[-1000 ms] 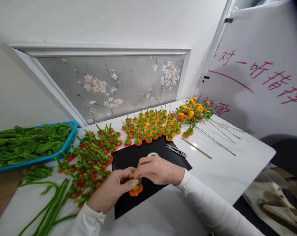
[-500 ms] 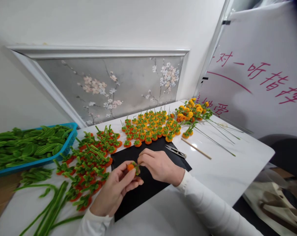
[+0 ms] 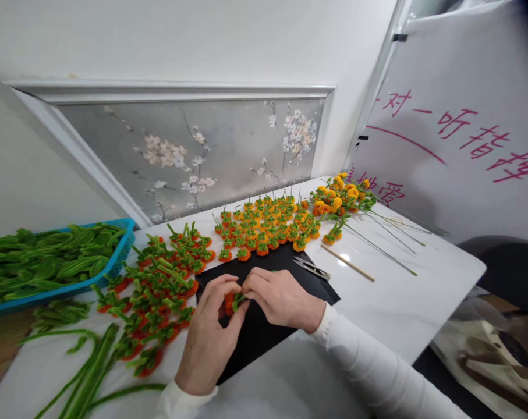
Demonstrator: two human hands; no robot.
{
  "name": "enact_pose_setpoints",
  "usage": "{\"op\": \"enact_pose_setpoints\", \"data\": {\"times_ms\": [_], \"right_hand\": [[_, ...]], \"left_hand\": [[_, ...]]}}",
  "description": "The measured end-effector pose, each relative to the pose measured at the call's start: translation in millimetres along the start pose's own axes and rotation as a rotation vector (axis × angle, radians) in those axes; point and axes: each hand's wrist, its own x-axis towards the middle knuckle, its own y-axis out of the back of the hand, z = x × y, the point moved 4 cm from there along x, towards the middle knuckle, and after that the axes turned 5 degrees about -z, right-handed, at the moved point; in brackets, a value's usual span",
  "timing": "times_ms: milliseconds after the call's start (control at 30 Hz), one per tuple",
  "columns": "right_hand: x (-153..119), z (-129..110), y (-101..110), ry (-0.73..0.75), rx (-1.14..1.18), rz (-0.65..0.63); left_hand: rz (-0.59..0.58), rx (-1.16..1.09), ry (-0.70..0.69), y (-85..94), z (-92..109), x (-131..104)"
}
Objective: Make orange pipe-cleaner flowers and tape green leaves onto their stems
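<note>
Above the black mat [image 3: 264, 343], my left hand [image 3: 206, 340] holds a small orange chenille flower [image 3: 229, 304] between thumb and fingers. Green sepals show on the flower's right side. My right hand [image 3: 285, 299] is closed in a pinch at that green end, its fingertips meeting those of the left; the exact bit they grip is mostly hidden. Thread snips [image 3: 311, 268] lie on the mat just beyond my right hand. To the left of my left hand sit several red-orange flower heads [image 3: 148, 366] with green stubs pointing up.
Behind the mat stand rows of yellow-orange flower heads [image 3: 264, 230]. Finished-looking stemmed flowers [image 3: 336, 201] lie at the back right, near a wooden stick [image 3: 347, 263]. A blue basket [image 3: 119, 253] of green leaves and loose green chenille strips [image 3: 89, 372] occupy the left.
My left hand has turned over the flower, its fingers now arched above it and the orange petals facing left. My right hand stays pinched at the green end, shifted slightly.
</note>
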Motion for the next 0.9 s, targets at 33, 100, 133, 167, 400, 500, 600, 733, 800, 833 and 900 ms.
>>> {"op": "enact_pose_setpoints", "data": {"times_ms": [33,100,133,167,400,500,600,733,800,833,900], "right_hand": [[0.0,-0.5,0.3,0.01,0.006,-0.005],[0.3,-1.5,1.4,0.037,0.015,-0.015],[0.6,-2.2,1.8,0.054,0.01,-0.023],[0.9,-2.9,2.1,0.07,0.0,-0.033],[1.7,-10.0,4.1,0.204,-0.132,-0.001],[2.5,-8.7,2.4,0.184,-0.171,-0.006],[4.3,-3.4,-0.1,0.107,-0.172,-0.036],[6.7,2.6,-1.1,0.062,-0.147,-0.069],[7.6,6.2,0.0,0.05,-0.14,-0.077],[7.9,8.3,0.9,0.049,-0.133,-0.078],[8.1,12.7,2.8,0.061,-0.103,-0.079]], "left_hand": [[0.017,0.065,-0.026,0.6,0.2,0.4],[0.039,0.148,-0.056,2.2,0.5,1.0],[0.034,0.162,-0.057,2.7,0.4,1.2],[0.018,0.154,-0.047,3.0,0.0,1.2],[-0.311,-0.4,0.324,-7.5,-11.9,-3.7],[-0.308,-0.535,0.391,-9.4,-14.0,-4.0],[-0.243,-0.45,0.317,-9.8,-15.4,0.0],[-0.284,-0.295,0.304,-15.3,-21.9,6.6],[-0.323,-0.358,0.329,-17.0,-25.1,10.5],[-0.342,-0.408,0.339,-17.3,-26.0,12.6],[-0.371,-0.493,0.348,-17.0,-26.6,17.3]]}}
